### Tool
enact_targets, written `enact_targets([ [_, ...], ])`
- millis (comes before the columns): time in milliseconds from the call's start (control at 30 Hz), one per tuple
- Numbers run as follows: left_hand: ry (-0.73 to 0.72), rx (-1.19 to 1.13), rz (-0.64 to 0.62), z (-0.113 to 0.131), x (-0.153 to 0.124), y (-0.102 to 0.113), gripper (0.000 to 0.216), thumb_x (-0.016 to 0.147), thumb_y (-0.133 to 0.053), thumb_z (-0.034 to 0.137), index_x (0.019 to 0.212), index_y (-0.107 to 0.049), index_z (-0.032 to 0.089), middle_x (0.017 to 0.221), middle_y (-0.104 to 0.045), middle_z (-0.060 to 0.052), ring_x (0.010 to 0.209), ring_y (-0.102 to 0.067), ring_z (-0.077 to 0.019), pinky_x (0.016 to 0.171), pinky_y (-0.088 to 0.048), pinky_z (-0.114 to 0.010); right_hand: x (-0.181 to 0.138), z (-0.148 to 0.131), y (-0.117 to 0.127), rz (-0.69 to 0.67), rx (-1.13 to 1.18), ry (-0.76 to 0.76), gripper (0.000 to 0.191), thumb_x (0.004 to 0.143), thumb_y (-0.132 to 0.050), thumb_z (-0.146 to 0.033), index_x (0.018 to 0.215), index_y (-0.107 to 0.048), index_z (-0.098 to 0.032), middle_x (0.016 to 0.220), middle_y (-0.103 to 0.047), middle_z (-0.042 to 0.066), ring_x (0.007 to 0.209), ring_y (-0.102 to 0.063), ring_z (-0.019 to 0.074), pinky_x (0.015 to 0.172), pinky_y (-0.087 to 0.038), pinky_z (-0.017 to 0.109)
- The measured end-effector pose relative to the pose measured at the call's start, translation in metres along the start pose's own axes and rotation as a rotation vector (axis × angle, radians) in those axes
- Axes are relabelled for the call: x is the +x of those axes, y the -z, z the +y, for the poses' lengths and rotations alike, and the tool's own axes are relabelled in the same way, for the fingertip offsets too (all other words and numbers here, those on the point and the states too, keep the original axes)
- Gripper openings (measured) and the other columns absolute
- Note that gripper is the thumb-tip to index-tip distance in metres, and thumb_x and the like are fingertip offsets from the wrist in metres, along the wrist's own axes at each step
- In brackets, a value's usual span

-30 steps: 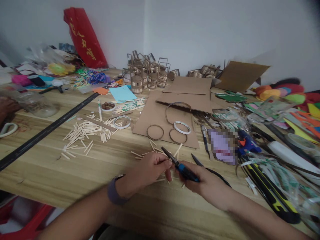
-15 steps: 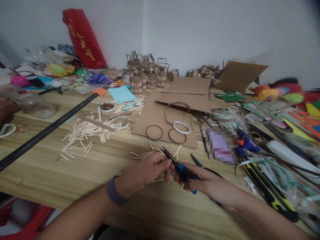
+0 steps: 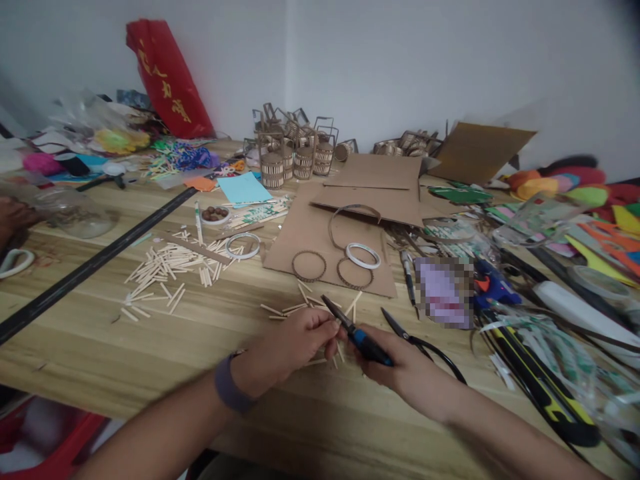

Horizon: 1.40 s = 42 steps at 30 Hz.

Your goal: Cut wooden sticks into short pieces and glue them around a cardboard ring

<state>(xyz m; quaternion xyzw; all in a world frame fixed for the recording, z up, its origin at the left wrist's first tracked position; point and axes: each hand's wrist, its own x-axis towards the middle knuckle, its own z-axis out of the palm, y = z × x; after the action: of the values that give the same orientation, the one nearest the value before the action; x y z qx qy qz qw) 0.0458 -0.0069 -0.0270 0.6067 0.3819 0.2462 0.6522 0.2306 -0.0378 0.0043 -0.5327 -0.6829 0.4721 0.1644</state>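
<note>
My right hand (image 3: 385,357) is wrapped round a pair of pliers (image 3: 369,345) with dark jaws and blue-and-black handles. The jaws point up and left, across the fingertips of my left hand (image 3: 307,337). That hand is closed in a pinch near the jaws; what sits between its fingers is too small to make out. Short wooden sticks (image 3: 287,309) lie on the table just beyond and under both hands. Black-handled scissors (image 3: 407,335) rest on the tabletop beside my right hand.
A larger stick pile (image 3: 167,263) lies left of a cardboard sheet (image 3: 285,243) bearing rings. Small woven baskets (image 3: 303,160) stand at the back. A utility knife (image 3: 545,380) and plastic scraps lie right. Another person's hand (image 3: 15,217) is by a clear jar (image 3: 75,210).
The plier handles, spread apart before, have come together in my right hand, and the jaws look closed. My left hand has barely moved.
</note>
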Motion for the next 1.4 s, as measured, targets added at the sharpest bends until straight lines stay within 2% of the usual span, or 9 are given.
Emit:
enact_targets([
  [100, -0.051, 0.01, 0.055, 0.002, 0.001, 0.002, 0.035, 0.089, -0.042, 0.044, 0.067, -0.051, 0.017, 0.058, -0.051, 0.003, 0.055, -0.045, -0.01, 0.058, -0.035, -0.023, -0.001, 0.001, -0.001, 0.001, 0.095, 0.016, 0.012, 0.069, -0.054, -0.023, 0.081, -0.057, -0.021, 0.079, -0.057, 0.0, 0.077, -0.051, 0.0182, 0.071, -0.041, 0.03],
  [233, -0.167, -0.023, 0.258, 0.003, 0.003, 0.011, 0.033, 0.092, -0.039, 0.043, 0.077, -0.053, 0.017, 0.058, -0.049, 0.004, 0.058, -0.047, -0.0114, 0.061, -0.037, -0.024, 0.0, 0.011, -0.002, 0.124, 0.254, 0.022, 0.018, 0.076, -0.056, -0.032, 0.091, -0.059, -0.021, 0.087, -0.061, 0.002, 0.083, -0.056, 0.0204, 0.073, -0.045, 0.031],
  [367, -0.072, 0.236, 0.223, 0.001, 0.003, 0.014, 0.034, 0.094, -0.037, 0.041, 0.077, -0.054, 0.018, 0.056, -0.047, 0.005, 0.053, -0.043, -0.0117, 0.054, -0.032, -0.024, 0.01, 0.022, 0.003, 0.481, -0.041, 0.151, 0.017, 0.084, -0.051, -0.038, 0.085, -0.055, -0.022, 0.08, -0.06, 0.004, 0.075, -0.057, 0.0207, 0.07, -0.046, 0.033],
  [467, -0.092, 0.48, 0.134, 0.0, 0.001, 0.009, 0.031, 0.095, -0.038, 0.034, 0.073, -0.054, 0.018, 0.063, -0.051, 0.003, 0.06, -0.047, -0.0126, 0.057, -0.032, -0.024, 0.02, 0.025, 0.007, 0.621, -0.274, 0.37, 0.012, 0.086, -0.051, -0.032, 0.09, -0.055, -0.022, 0.102, -0.063, 0.01, 0.097, -0.058, 0.0248, 0.084, -0.045, 0.037],
  [533, -0.136, 0.578, 0.143, -0.001, 0.001, 0.005, 0.029, 0.095, -0.038, 0.031, 0.075, -0.054, 0.018, 0.069, -0.055, 0.001, 0.066, -0.05, -0.0136, 0.06, -0.033, -0.024, 0.026, 0.025, 0.006, 0.578, -0.364, 0.426, 0.012, 0.086, -0.051, -0.029, 0.093, -0.055, -0.021, 0.103, -0.063, 0.011, 0.1, -0.058, 0.025, 0.084, -0.046, 0.036],
  [667, -0.163, 0.71, 0.162, -0.007, 0.001, 0.001, 0.026, 0.096, -0.037, 0.03, 0.083, -0.057, 0.018, 0.079, -0.062, -0.002, 0.074, -0.055, -0.0166, 0.066, -0.037, -0.026, 0.031, 0.029, -0.003, 0.519, -0.545, 0.282, 0.01, 0.086, -0.048, -0.028, 0.081, -0.053, -0.021, 0.078, -0.061, 0.007, 0.075, -0.059, 0.0239, 0.065, -0.045, 0.032],
  [1067, -0.217, 1.1, 0.257, 0.001, -0.003, -0.003, 0.036, 0.097, -0.03, 0.029, 0.087, -0.062, 0.017, 0.081, -0.069, -0.011, 0.071, -0.062, -0.0243, 0.07, -0.038, -0.035, 0.03, 0.029, -0.02, 0.57, -0.711, 0.11, 0.016, 0.088, -0.044, -0.031, 0.083, -0.052, -0.019, 0.079, -0.064, 0.011, 0.075, -0.059, 0.0267, 0.064, -0.039, 0.032],
  [1300, -0.126, 1.175, 0.26, 0.003, -0.003, -0.01, 0.034, 0.095, -0.031, 0.024, 0.089, -0.063, 0.014, 0.082, -0.068, -0.014, 0.076, -0.062, -0.0273, 0.076, -0.038, -0.04, 0.031, 0.023, -0.024, 0.597, -0.756, 0.133, 0.013, 0.087, -0.044, -0.029, 0.079, -0.05, -0.02, 0.078, -0.062, 0.012, 0.076, -0.057, 0.0267, 0.064, -0.038, 0.033],
  [1400, -0.16, 0.992, 0.226, 0.002, -0.003, -0.004, 0.032, 0.095, -0.034, 0.026, 0.085, -0.062, 0.015, 0.077, -0.066, -0.01, 0.073, -0.059, -0.0226, 0.07, -0.038, -0.033, 0.033, 0.024, -0.016, 0.577, -0.588, 0.159, 0.017, 0.086, -0.044, -0.032, 0.073, -0.046, -0.022, 0.074, -0.058, 0.008, 0.072, -0.054, 0.0233, 0.065, -0.038, 0.032],
])
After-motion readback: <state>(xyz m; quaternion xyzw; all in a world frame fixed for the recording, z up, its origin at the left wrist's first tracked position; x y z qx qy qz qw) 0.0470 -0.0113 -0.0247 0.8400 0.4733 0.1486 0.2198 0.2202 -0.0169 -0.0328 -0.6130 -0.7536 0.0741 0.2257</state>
